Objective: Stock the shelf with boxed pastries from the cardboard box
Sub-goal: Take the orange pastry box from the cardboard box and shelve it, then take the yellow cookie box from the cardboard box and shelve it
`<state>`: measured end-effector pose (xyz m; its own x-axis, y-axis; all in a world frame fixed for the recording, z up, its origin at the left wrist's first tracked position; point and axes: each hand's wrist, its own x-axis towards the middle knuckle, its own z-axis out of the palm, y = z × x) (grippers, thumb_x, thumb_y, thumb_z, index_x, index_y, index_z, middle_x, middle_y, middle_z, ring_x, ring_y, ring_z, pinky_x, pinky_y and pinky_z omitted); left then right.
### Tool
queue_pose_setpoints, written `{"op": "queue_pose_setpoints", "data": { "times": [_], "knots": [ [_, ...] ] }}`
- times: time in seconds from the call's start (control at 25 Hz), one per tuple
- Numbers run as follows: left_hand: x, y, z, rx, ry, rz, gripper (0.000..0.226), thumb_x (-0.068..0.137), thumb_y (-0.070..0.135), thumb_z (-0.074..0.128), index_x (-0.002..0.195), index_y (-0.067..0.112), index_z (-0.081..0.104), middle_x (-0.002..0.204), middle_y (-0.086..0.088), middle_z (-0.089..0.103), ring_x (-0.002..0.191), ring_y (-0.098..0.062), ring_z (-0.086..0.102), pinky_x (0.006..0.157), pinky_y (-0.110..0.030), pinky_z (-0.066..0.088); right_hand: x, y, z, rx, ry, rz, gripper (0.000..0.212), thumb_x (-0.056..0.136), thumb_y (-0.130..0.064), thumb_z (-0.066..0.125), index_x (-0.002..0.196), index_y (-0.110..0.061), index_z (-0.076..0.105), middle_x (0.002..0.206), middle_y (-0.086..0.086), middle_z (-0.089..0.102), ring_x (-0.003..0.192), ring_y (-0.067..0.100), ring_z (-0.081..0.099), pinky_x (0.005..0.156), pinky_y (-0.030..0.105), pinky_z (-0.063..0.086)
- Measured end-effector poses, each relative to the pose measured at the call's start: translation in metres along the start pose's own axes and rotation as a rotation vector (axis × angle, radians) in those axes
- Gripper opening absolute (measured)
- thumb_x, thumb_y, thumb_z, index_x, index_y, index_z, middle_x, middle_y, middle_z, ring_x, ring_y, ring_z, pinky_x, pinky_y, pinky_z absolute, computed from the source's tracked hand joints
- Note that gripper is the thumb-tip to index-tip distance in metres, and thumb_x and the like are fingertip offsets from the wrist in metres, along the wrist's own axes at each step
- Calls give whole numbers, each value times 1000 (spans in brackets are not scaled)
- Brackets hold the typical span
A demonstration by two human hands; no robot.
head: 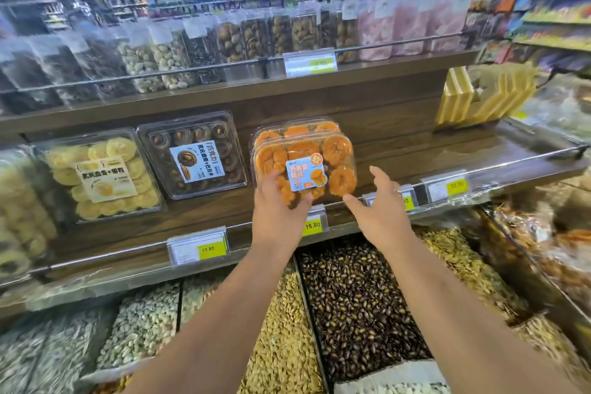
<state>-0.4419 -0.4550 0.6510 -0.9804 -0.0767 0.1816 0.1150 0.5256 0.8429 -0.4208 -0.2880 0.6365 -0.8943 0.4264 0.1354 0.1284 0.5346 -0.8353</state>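
Scanning from 9 o'clock: yellow pastry box (96,176) leans on the back of the wooden shelf (447,150), dark pastry box (195,153) at its 3 o'clock. Next along, orange pastry box (303,166) stands tilted on the shelf, second orange box (295,128) just behind at its 12 o'clock. My view has the left hand (276,205) on its 7 o'clock corner, fingers (269,182) fairly straight against the clear lid, thumb along the bottom edge. Right hand (380,205) sits at the box's 4 o'clock, fingers spread wide, holding nothing; I cannot tell whether the thumb tip touches. Price tag (315,224) and seed bins (351,297) lie at 6 o'clock.
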Motion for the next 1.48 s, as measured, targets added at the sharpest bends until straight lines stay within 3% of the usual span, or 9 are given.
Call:
{"op": "queue_pose_setpoints", "data": {
  "times": [0.16,0.28,0.48,0.6,0.92,1.08,1.16,1.28,1.48],
  "knots": [
    [-64,11,14,-102,-240,160,60,86,35,71,139,28,44,125,9,56,119,-11,53,103,-33,45,-73,17,-36,115,128,36,54,87,-33,67,138,-27,48,136,2,52,123,21,50,105,45,42],
    [-111,16,37,-158,-376,195,50,87,37,69,132,33,49,118,16,59,110,-5,56,97,-29,46,-130,40,-65,224,245,134,40,88,-29,66,126,-31,53,118,-8,57,102,13,59,91,44,52],
    [-200,18,80,-187,-651,184,44,90,39,63,131,35,50,121,15,58,111,-3,54,95,-28,46,-228,92,-103,367,355,328,51,94,-25,62,138,-31,38,118,-8,53,101,12,58,70,21,46],
    [-257,21,118,-162,-818,184,40,91,37,63,129,35,51,120,13,58,110,-5,56,95,-33,49,-278,130,-131,328,416,440,54,93,-24,64,140,-29,38,119,-3,53,96,12,59,64,18,48],
    [-401,36,224,-42,-1076,145,29,89,27,67,117,28,57,104,7,66,98,-11,64,87,-30,53,-371,250,-215,362,525,724,47,85,-21,72,125,-29,46,110,-3,59,98,16,62,86,39,54],
    [-462,28,279,40,-1184,103,21,88,23,69,106,28,59,96,5,67,93,-16,66,90,-35,53,-415,315,-239,422,569,883,37,84,-14,71,117,-20,55,102,-1,61,94,17,60,82,30,51],
    [-482,15,302,98,-1226,88,17,89,21,68,105,24,61,92,7,65,91,-14,65,85,-24,52,-435,348,-246,437,584,995,27,84,-12,71,108,-14,61,99,3,64,89,17,61,76,26,49],
    [-504,-16,343,197,-1377,41,22,92,13,64,114,13,60,98,2,61,80,2,56,61,-1,42,-464,409,-240,484,587,1155,21,84,-11,71,104,-12,63,96,9,68,81,17,61,70,26,49],
    [-529,-101,436,363,-1467,-35,36,91,17,66,125,17,55,121,2,53,90,2,52,61,-4,40,-492,531,-198,550,556,1391,32,84,-21,73,113,-19,60,104,5,65,88,21,63,84,45,56]
  ]
}}
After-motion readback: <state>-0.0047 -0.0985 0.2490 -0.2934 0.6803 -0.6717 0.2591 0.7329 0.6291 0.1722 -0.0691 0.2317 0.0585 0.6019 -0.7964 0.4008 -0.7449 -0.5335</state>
